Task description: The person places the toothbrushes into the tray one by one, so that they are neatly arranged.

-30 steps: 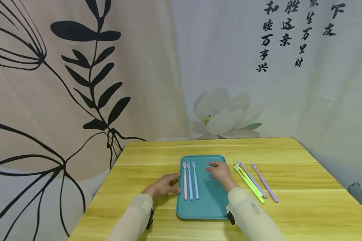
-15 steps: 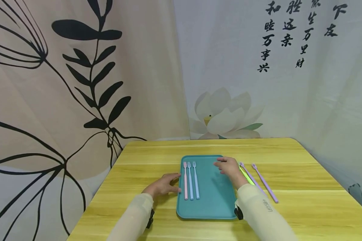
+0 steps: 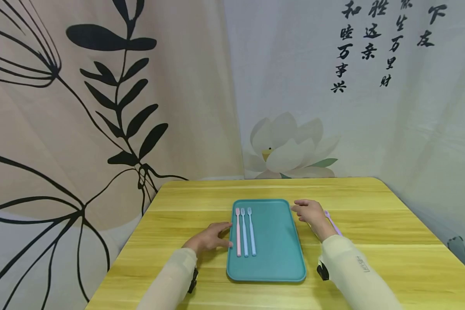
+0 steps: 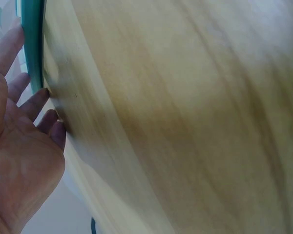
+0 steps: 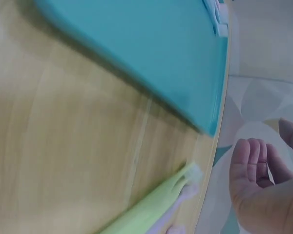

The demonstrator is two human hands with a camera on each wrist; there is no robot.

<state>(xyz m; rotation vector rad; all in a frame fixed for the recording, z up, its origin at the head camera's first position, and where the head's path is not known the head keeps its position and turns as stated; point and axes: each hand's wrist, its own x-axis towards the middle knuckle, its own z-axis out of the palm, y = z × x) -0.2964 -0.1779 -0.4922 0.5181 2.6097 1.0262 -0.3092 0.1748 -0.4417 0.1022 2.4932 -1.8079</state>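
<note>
A teal tray (image 3: pixel 279 254) lies on the table with a pink toothbrush (image 3: pixel 238 237) and two blue toothbrushes (image 3: pixel 252 237) side by side along its left part. At the tray's left rim my left hand (image 3: pixel 211 238) rests with fingers extended, fingertips right at the edge. My right hand (image 3: pixel 311 216) hovers just right of the tray, fingers loosely bent and holding nothing. Beneath it, mostly hidden in the head view, are green toothbrushes (image 5: pixel 149 207) and purple ones; one purple toothbrush (image 3: pixel 334 224) shows past the wrist.
The wooden table (image 3: pixel 193 198) extends around the tray on all sides. Behind it hangs a printed cloth (image 3: pixel 193 86) with plant drawings, a flower and writing.
My right hand has moved right, from over the tray to beyond its right edge, covering more of the loose toothbrushes. My left hand has stayed at the rim.
</note>
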